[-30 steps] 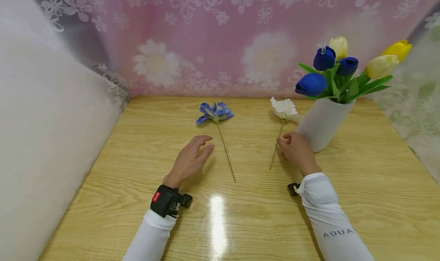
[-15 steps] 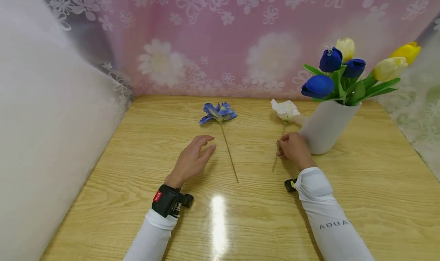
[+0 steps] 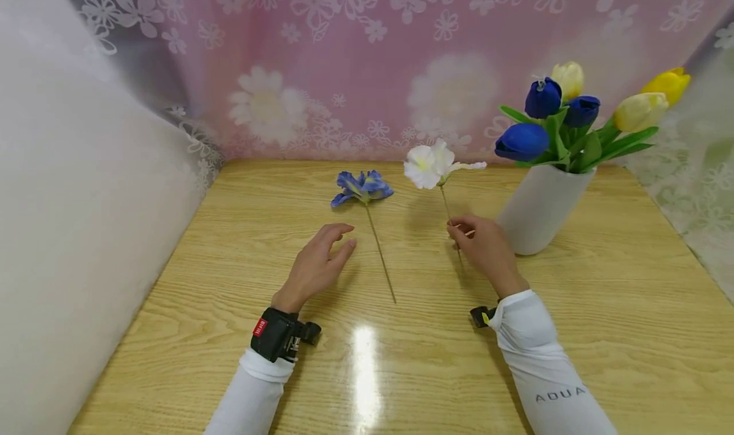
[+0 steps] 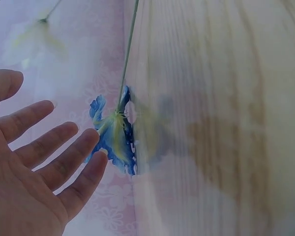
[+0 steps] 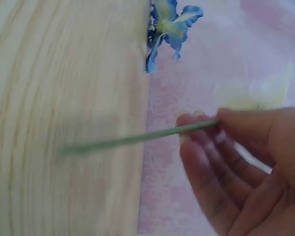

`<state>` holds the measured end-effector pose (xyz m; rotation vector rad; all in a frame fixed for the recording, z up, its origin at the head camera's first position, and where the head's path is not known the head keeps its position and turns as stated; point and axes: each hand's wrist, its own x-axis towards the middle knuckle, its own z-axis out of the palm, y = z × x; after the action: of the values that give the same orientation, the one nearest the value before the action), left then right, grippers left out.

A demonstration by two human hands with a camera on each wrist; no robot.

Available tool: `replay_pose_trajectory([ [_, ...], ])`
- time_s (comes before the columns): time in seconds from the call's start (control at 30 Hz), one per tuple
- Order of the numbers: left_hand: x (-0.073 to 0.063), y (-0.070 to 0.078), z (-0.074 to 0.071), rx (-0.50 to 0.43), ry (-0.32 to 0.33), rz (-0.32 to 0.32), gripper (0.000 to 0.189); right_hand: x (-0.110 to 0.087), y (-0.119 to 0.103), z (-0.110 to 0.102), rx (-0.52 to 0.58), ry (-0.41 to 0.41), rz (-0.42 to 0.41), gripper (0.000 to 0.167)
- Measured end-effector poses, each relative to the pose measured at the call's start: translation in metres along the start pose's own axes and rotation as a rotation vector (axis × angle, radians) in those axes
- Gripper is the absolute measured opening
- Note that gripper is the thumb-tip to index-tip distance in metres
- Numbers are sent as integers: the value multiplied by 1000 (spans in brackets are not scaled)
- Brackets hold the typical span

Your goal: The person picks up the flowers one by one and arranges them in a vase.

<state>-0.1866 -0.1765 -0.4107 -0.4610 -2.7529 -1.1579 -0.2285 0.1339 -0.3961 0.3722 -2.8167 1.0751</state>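
Observation:
My right hand (image 3: 484,247) pinches the thin stem (image 5: 132,140) of a white artificial flower (image 3: 430,164) between thumb and fingertips. That bloom is raised off the table, and its shadow falls below it. My left hand (image 3: 316,263) hovers over the table with fingers spread and relaxed, holding nothing. Just right of it lies a blue artificial iris (image 3: 362,186), its stem pointing toward me. In the left wrist view the iris (image 4: 115,137) shows beyond my fingertips. A white vase (image 3: 541,212) with blue, cream and yellow tulips (image 3: 522,142) stands right of my right hand.
The wooden table (image 3: 229,218) ends at the back against a pink curtain (image 3: 355,72) with a white floral pattern. A white cloth wall (image 3: 86,199) runs along the left side. Patterned cloth also borders the right edge.
My right hand has lifted the white flower off the table. Its bloom has swung left and turned over, away from the vase. The left hand and the blue iris stay put.

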Motion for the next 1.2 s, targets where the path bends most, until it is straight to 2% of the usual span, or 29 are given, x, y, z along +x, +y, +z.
replay_pose_trajectory([
  [0.2, 0, 4, 0, 8, -1, 6, 47, -9, -7, -5, 25, 54, -191, 21],
  [0.4, 5, 9, -2, 19, 15, 17, 46, -15, -19, -20, 33, 133, -280, 17],
  [0.53, 7, 11, -2, 23, 14, 11, 46, -19, -29, -38, 31, 240, -342, 17],
  [0.77, 9, 13, -1, 23, 7, 19, 46, -26, -49, -75, -52, 519, -494, 12],
  [0.9, 10, 15, 0, 16, 6, 24, 45, -28, -58, -92, -42, 595, -501, 12],
  [1.2, 13, 17, 6, 7, 4, 35, 45, -17, -58, -125, 5, 671, -485, 15],
])
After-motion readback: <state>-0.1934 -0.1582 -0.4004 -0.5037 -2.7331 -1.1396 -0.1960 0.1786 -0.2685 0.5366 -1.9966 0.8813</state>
